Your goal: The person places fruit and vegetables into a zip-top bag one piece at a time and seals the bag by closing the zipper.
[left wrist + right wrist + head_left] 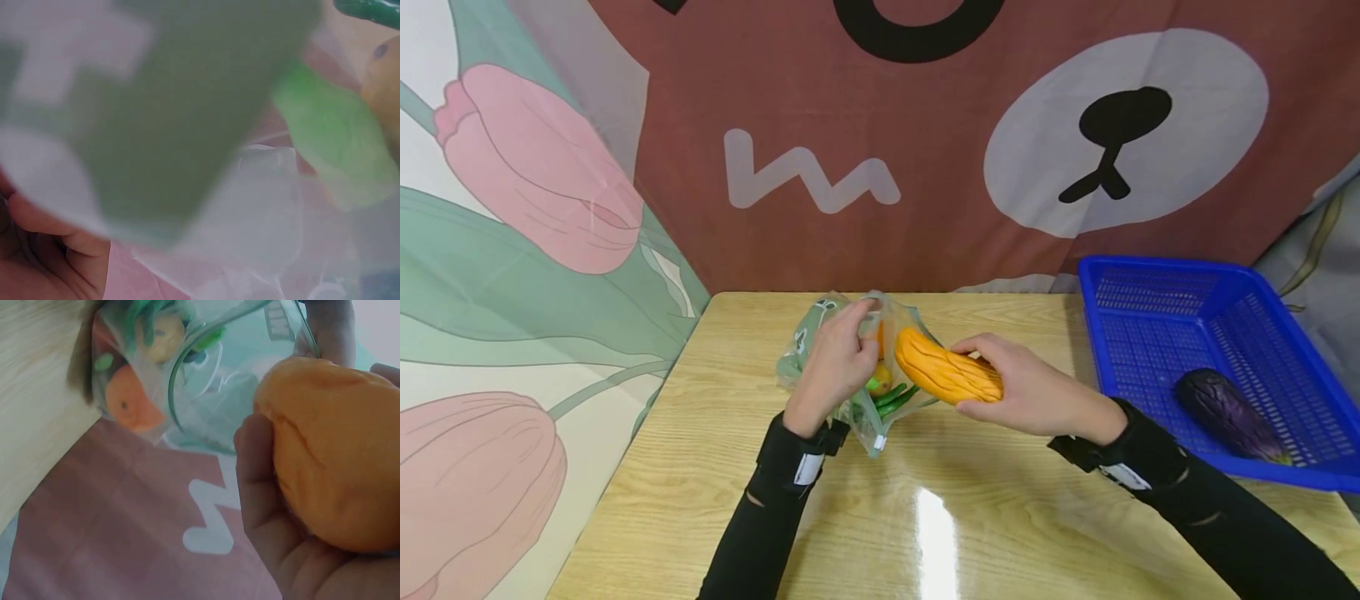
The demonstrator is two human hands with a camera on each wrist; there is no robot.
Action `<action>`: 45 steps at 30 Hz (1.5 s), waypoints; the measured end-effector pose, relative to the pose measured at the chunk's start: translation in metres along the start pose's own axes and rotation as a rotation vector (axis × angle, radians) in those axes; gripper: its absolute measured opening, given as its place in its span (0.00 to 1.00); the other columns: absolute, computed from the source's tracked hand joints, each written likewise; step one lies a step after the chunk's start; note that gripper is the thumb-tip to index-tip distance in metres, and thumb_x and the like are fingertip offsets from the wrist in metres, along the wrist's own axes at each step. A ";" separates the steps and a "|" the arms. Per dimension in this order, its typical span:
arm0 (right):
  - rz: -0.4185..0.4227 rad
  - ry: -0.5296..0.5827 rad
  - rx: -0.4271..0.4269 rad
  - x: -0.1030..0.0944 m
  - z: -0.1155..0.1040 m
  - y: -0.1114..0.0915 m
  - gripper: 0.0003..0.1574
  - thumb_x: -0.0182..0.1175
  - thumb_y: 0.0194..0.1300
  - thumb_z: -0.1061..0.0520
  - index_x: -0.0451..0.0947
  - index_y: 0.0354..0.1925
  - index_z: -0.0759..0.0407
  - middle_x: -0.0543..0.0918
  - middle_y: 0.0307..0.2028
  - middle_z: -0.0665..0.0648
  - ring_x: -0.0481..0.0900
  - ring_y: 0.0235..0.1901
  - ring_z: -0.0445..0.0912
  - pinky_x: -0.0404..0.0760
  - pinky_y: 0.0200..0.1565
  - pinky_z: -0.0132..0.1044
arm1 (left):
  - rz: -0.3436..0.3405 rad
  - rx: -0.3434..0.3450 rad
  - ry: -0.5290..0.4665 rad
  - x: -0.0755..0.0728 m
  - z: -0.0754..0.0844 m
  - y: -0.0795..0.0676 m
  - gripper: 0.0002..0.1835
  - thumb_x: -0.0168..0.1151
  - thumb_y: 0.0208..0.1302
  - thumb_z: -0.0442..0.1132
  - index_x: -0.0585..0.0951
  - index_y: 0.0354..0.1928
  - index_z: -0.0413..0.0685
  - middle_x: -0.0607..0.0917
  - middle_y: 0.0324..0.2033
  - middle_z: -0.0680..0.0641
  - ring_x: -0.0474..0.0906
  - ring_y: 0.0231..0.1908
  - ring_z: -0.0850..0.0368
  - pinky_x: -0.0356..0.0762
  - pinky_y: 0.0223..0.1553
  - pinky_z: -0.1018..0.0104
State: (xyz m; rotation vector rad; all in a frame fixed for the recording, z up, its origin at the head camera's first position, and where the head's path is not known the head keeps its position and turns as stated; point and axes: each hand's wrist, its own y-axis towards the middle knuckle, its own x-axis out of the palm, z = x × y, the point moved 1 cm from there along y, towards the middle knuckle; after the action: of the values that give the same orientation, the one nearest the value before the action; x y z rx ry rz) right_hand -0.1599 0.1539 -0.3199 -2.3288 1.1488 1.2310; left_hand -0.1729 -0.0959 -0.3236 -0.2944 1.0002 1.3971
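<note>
My left hand [838, 358] grips the rim of a clear zip bag [793, 362] with a green printed side. Inside the bag lie green chili peppers [892, 402], a yellow-green fruit [880, 382] and an orange piece [128, 400]. In the left wrist view the bag's film covers much of the picture, with the left hand's curled fingers [56, 244] at its edge. My right hand [1045, 387] holds a long, wrinkled orange-yellow toy vegetable [943, 371] from its near end. Its far end overlaps the bag's mouth in the head view.
A blue plastic basket [1165, 265] stands at the right of the wooden table [700, 467], with a dark purple eggplant [1228, 412] in it. Behind the table hangs a brown cloth [925, 242] with a bear print; a flowered cloth [512, 333] hangs at the left.
</note>
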 end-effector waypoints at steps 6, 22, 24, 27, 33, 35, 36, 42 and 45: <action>0.047 0.018 -0.074 0.014 -0.007 0.011 0.35 0.71 0.53 0.48 0.72 0.57 0.53 0.75 0.47 0.50 0.72 0.38 0.41 0.74 0.38 0.37 | 0.001 0.008 -0.004 0.000 -0.001 -0.001 0.26 0.50 0.57 0.26 0.73 0.60 0.43 0.78 0.54 0.47 0.62 0.20 0.57 0.62 0.24 0.64; 0.065 0.049 -0.133 0.045 -0.018 0.049 0.35 0.69 0.52 0.56 0.72 0.59 0.56 0.71 0.48 0.52 0.70 0.37 0.43 0.74 0.36 0.36 | 0.006 0.008 0.017 0.003 -0.002 -0.002 0.25 0.51 0.57 0.26 0.74 0.59 0.44 0.79 0.52 0.46 0.60 0.16 0.57 0.61 0.21 0.64; 0.064 0.058 -0.139 0.049 -0.019 0.055 0.34 0.68 0.53 0.56 0.71 0.59 0.57 0.71 0.49 0.51 0.70 0.37 0.43 0.75 0.36 0.35 | 0.011 0.014 0.012 0.003 -0.002 -0.002 0.25 0.51 0.57 0.27 0.74 0.59 0.43 0.79 0.52 0.46 0.61 0.17 0.57 0.62 0.23 0.64; 0.074 0.067 -0.151 0.057 -0.018 0.062 0.32 0.67 0.55 0.57 0.70 0.58 0.58 0.71 0.49 0.52 0.70 0.37 0.43 0.75 0.36 0.35 | 0.013 0.023 0.005 0.003 -0.002 -0.001 0.25 0.51 0.57 0.27 0.74 0.59 0.41 0.79 0.52 0.45 0.62 0.19 0.56 0.63 0.23 0.64; 0.046 0.050 -0.138 0.068 -0.015 0.075 0.32 0.63 0.59 0.58 0.66 0.61 0.61 0.70 0.53 0.58 0.69 0.43 0.45 0.73 0.40 0.37 | 0.026 0.033 0.000 0.003 0.000 -0.001 0.24 0.50 0.58 0.27 0.75 0.58 0.41 0.80 0.45 0.46 0.62 0.20 0.56 0.63 0.24 0.63; 0.023 0.035 -0.136 0.070 -0.016 0.079 0.34 0.60 0.60 0.60 0.63 0.63 0.62 0.69 0.56 0.60 0.69 0.46 0.47 0.73 0.43 0.38 | 0.032 0.034 0.001 0.003 0.000 0.000 0.24 0.50 0.58 0.27 0.75 0.58 0.42 0.80 0.44 0.47 0.61 0.19 0.57 0.62 0.24 0.63; 0.011 0.032 -0.137 0.071 -0.016 0.081 0.35 0.59 0.61 0.60 0.61 0.64 0.63 0.68 0.57 0.61 0.68 0.48 0.47 0.73 0.44 0.38 | 0.033 0.032 0.001 0.003 0.000 0.000 0.24 0.49 0.58 0.27 0.75 0.58 0.42 0.80 0.44 0.47 0.60 0.18 0.57 0.61 0.24 0.64; 0.008 0.108 -0.116 0.073 -0.018 0.089 0.34 0.55 0.62 0.62 0.54 0.62 0.67 0.66 0.51 0.61 0.69 0.45 0.47 0.73 0.44 0.38 | 0.042 0.046 -0.001 0.002 0.000 0.001 0.25 0.49 0.56 0.26 0.75 0.58 0.43 0.80 0.47 0.46 0.57 0.16 0.58 0.59 0.22 0.65; 0.032 0.098 -0.122 0.075 -0.017 0.093 0.33 0.55 0.61 0.63 0.54 0.60 0.67 0.66 0.51 0.61 0.68 0.46 0.47 0.72 0.45 0.39 | 0.048 0.055 0.004 0.001 0.000 0.002 0.25 0.49 0.56 0.26 0.75 0.57 0.43 0.80 0.48 0.46 0.60 0.19 0.57 0.61 0.24 0.64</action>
State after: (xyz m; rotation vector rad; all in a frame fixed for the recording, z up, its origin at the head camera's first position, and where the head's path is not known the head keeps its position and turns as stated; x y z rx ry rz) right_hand -0.1952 0.0454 -0.3570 -2.4949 1.1772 1.2430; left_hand -0.1748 -0.0941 -0.3236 -0.2340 1.0531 1.4098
